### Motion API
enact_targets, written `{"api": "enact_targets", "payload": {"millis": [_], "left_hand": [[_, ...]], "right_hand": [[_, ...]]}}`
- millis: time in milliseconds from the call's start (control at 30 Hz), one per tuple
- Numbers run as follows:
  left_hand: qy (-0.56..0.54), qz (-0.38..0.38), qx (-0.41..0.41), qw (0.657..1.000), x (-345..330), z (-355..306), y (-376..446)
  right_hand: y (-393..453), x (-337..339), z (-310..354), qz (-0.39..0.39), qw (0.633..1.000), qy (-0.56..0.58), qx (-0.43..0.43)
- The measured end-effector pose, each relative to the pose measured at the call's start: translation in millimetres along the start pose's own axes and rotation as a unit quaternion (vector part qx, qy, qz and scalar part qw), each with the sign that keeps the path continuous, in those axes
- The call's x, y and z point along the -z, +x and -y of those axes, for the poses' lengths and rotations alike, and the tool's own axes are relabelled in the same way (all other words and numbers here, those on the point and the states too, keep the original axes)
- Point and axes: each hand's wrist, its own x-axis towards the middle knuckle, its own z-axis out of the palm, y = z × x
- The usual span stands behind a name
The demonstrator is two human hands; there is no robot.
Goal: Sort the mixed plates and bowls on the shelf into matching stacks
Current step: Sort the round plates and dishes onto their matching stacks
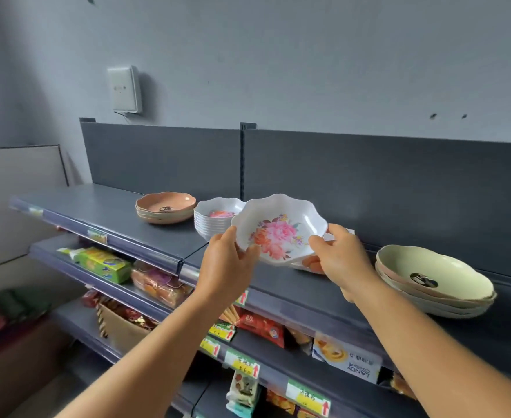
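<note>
A white scalloped bowl with a pink flower print (278,229) is held tilted above the top shelf (103,215), between both hands. My left hand (227,267) grips its left rim and my right hand (341,257) grips its right rim. Behind it to the left stands a stack of matching white flowered bowls (210,220). Farther left sits a short stack of salmon-pink bowls (165,206). At the right lies a stack of wide plates, pale green on top (435,279). Another flowered dish (307,262) shows partly under the held bowl.
A dark back panel (399,182) runs behind the shelf. Lower shelves hold packaged snacks (103,263) and price tags (242,365). A white box (124,89) hangs on the wall above. A cardboard box (118,327) sits lower left.
</note>
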Motion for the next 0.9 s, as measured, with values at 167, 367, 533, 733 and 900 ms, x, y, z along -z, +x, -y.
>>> {"api": "enact_targets", "payload": {"millis": [167, 367, 533, 733, 900], "left_hand": [[0.003, -0.034, 0.039, 0.999, 14.2, 37.3, 43.2], [0.025, -0.060, 0.069, 0.996, 19.4, 73.4, 116.5], [0.026, -0.047, 0.120, 0.991, 12.6, 107.6, 171.5], [0.044, -0.016, 0.146, 0.988, 1.7, 140.5, 215.5], [0.083, 0.027, 0.136, 0.987, -3.7, 156.6, 234.6]], "right_hand": [[44.6, -52.9, 9.4, 0.039, 0.999, -0.008, 0.012], [120.6, -110.4, 17.3, 0.065, 0.998, 0.005, 0.006], [170.1, -147.5, 18.0, 0.072, 0.997, -0.018, -0.006], [208.9, -179.6, 7.7, 0.062, 0.993, -0.098, -0.024], [221.4, -196.0, -2.9, 0.045, 0.981, -0.175, -0.070]]}}
